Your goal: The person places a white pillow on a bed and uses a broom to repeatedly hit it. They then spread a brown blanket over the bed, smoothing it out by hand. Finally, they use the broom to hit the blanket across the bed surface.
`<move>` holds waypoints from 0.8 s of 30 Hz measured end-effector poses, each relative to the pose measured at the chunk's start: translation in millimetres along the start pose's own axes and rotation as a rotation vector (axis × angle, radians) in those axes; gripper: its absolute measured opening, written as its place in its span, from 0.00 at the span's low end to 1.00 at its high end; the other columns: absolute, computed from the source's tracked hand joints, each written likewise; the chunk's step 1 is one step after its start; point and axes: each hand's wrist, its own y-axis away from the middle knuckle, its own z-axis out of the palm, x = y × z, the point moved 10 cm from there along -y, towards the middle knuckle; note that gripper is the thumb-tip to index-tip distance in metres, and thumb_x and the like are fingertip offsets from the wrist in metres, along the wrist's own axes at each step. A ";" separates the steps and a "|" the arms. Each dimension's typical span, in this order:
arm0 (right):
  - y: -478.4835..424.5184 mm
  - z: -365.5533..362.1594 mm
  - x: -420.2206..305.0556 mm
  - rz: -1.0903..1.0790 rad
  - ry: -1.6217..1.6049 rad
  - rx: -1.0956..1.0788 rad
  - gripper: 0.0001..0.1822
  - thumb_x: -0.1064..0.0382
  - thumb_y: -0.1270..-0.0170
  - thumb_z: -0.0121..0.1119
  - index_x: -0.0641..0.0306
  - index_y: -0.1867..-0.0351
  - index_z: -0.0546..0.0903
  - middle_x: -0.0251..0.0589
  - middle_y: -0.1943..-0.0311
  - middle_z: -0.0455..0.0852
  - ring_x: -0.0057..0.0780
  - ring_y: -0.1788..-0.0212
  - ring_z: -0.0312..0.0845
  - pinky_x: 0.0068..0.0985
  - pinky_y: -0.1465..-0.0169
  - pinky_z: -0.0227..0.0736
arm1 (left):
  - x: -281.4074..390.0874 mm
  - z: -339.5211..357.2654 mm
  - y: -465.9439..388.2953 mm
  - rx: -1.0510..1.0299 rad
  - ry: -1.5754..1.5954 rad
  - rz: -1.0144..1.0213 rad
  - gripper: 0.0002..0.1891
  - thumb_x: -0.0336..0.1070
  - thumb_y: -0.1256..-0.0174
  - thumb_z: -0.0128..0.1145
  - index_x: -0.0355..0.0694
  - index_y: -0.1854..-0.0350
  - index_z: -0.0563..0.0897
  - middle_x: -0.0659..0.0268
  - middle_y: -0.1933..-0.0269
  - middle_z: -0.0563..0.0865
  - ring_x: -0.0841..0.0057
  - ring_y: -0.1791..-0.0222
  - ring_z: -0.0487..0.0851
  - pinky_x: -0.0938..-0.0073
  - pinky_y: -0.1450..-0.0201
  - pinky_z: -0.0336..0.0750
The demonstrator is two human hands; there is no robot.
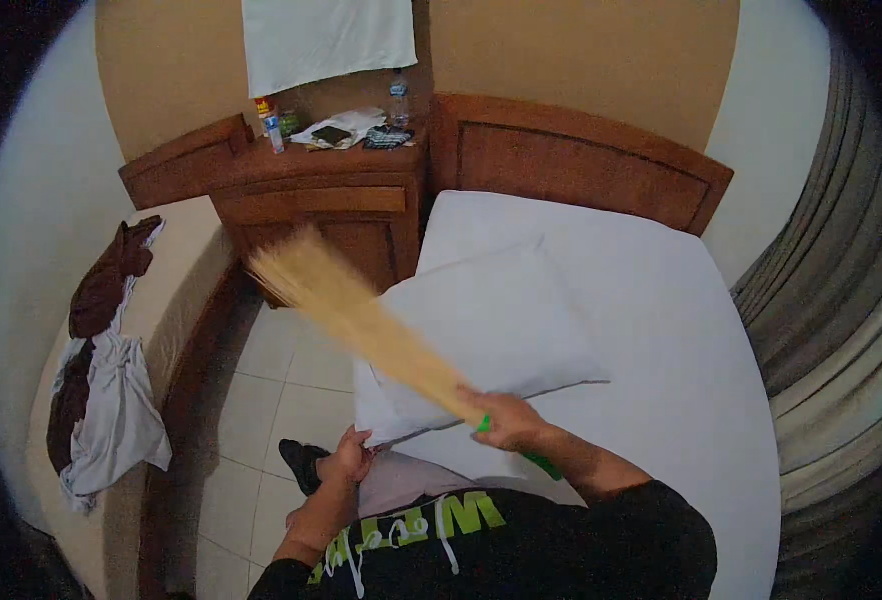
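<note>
My right hand [512,424] grips the green handle of a bundled-bristle bed broom [381,337], whose pale straw bristles fan out to the upper left, blurred at the tip. The broom slants over a white pillow [486,307] near the left side of a bed with a white fitted sheet [681,360]. At the pillow's near left corner, my left hand [351,454] has its fingers closed on the white cloth. The pillow's lower edge is lifted or tilted towards me; how far is unclear.
A wooden nightstand [313,199] bears a water bottle [399,101], a spray can and folded cloths. On the left, brown and white cloths [114,405] lie on a bare mattress [178,262]. Floor tiles [257,427] lie between the beds; grey curtains [823,300] hang at right.
</note>
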 end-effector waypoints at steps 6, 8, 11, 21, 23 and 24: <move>2.6 -14.2 84.2 0.350 -0.006 0.168 0.43 0.60 0.59 0.54 0.51 0.38 0.48 0.59 0.59 0.73 0.50 0.60 0.71 0.37 0.55 0.66 | 9.6 20.4 6.6 0.050 -0.019 -0.008 0.17 0.29 0.49 0.44 0.36 0.53 0.67 0.63 0.57 0.75 0.72 0.60 0.75 0.72 0.58 0.71; 11.3 14.8 91.9 0.369 0.035 -0.063 0.44 0.60 0.60 0.54 0.51 0.38 0.47 0.59 0.57 0.72 0.49 0.60 0.72 0.34 0.55 0.67 | 7.8 20.4 6.4 0.010 -0.028 -0.012 0.17 0.30 0.49 0.44 0.36 0.53 0.67 0.62 0.57 0.76 0.71 0.59 0.75 0.72 0.56 0.71; 18.3 -13.1 46.0 0.076 0.054 -0.034 0.43 0.60 0.59 0.54 0.52 0.38 0.48 0.57 0.55 0.71 0.48 0.61 0.71 0.35 0.55 0.67 | 6.3 10.0 2.9 -0.043 0.010 0.029 0.17 0.30 0.48 0.45 0.36 0.54 0.67 0.63 0.58 0.76 0.72 0.61 0.75 0.73 0.58 0.71; 24.2 -2.5 163.1 0.550 -0.096 0.269 0.43 0.66 0.58 0.54 0.55 0.38 0.46 0.60 0.62 0.73 0.51 0.64 0.72 0.37 0.61 0.69 | -6.7 -7.3 -7.0 0.044 -0.058 0.029 0.20 0.32 0.49 0.46 0.39 0.51 0.66 0.64 0.56 0.75 0.72 0.59 0.74 0.71 0.60 0.71; 21.0 -38.7 113.4 0.405 -0.219 0.318 0.45 0.66 0.60 0.55 0.55 0.38 0.44 0.60 0.62 0.74 0.51 0.61 0.72 0.37 0.58 0.68 | -0.3 -21.8 -5.0 0.054 -0.065 0.065 0.21 0.33 0.50 0.47 0.40 0.50 0.66 0.64 0.55 0.74 0.71 0.57 0.74 0.69 0.58 0.71; 26.9 -54.4 98.2 0.356 -0.275 0.345 0.46 0.67 0.60 0.55 0.55 0.38 0.43 0.60 0.61 0.74 0.51 0.60 0.72 0.37 0.57 0.68 | -0.2 -10.5 -3.6 0.028 -0.040 0.050 0.21 0.33 0.50 0.47 0.40 0.50 0.66 0.65 0.55 0.74 0.71 0.56 0.74 0.69 0.57 0.71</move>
